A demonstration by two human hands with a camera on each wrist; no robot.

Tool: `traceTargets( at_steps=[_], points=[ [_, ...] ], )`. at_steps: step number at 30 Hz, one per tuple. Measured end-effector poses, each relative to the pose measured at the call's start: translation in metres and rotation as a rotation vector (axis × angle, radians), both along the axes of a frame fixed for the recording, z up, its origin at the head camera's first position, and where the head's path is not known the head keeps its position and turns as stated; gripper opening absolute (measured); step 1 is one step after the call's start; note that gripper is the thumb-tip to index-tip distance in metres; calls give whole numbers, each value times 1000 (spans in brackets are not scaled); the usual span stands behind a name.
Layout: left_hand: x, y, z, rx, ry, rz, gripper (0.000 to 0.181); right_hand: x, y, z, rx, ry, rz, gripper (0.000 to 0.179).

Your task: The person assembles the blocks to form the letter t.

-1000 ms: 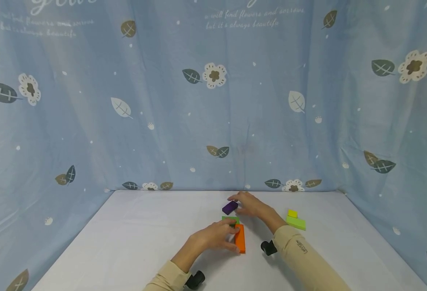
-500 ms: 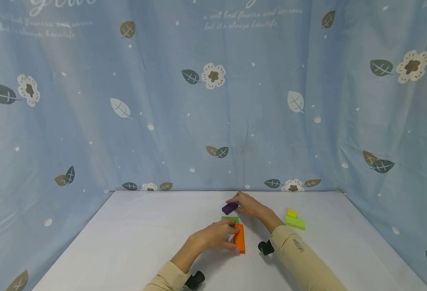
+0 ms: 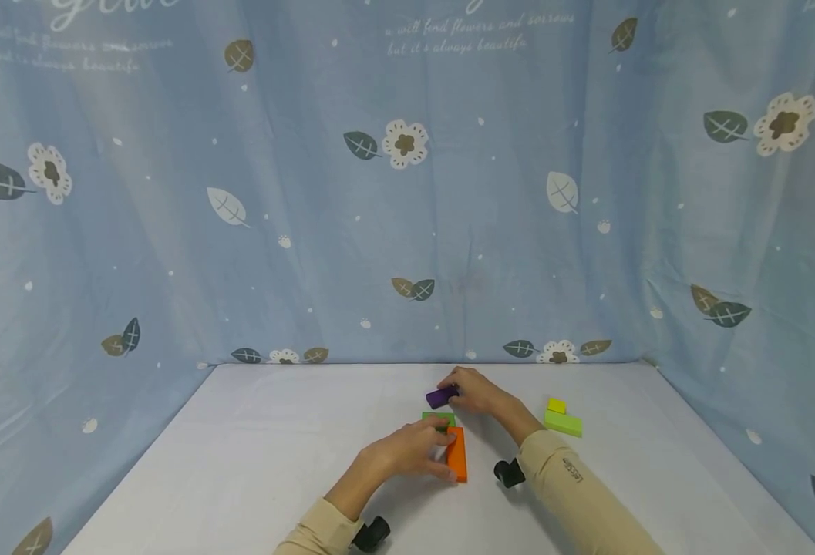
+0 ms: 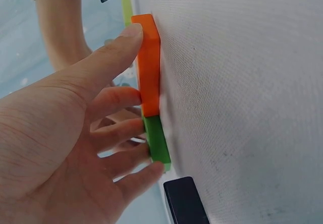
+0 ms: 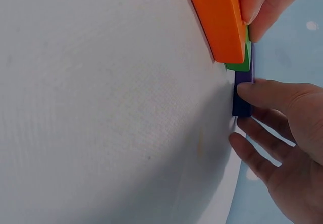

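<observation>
My left hand [image 3: 412, 450] rests on an orange block [image 3: 456, 455] and a green block [image 3: 438, 418], which lie end to side on the white table. In the left wrist view the thumb touches one end of the orange block and the fairly straight fingers reach along to the green one. My right hand [image 3: 475, 391] pinches a dark purple block [image 3: 440, 397] just behind them, thumb on its near side. The right wrist view shows that thumb on the purple block [image 5: 242, 100]; the fingers behind it are partly hidden.
To the right, a small yellow block [image 3: 556, 405] touches a lime green block [image 3: 563, 423] on the table [image 3: 275, 447]. A blue patterned curtain [image 3: 407, 231] stands behind the table and along its sides. Each wrist carries a black camera [image 3: 372, 533].
My right hand has taken hold of the purple block, turned it a little and shifted it slightly right. The left hand and the orange and green blocks stay in place.
</observation>
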State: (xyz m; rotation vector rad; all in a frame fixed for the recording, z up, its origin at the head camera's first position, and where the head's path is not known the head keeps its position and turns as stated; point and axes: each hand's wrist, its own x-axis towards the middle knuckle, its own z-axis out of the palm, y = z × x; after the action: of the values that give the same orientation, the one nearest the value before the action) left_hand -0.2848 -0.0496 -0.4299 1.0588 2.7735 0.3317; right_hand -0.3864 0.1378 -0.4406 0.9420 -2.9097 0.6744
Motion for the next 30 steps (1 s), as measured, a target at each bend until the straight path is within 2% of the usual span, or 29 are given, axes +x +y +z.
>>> traceTargets(
  at_steps=[14,26,30],
  points=[
    [2,1,2,-6,5,10,66,8,10,2,24,18,-38,28],
    [2,1,1,-24,16,14,66,15,18,0,-19,23,-45,28],
    [1,1,0,-25,20,14,66,17,22,-1,-26,26,-72,27]
  ],
)
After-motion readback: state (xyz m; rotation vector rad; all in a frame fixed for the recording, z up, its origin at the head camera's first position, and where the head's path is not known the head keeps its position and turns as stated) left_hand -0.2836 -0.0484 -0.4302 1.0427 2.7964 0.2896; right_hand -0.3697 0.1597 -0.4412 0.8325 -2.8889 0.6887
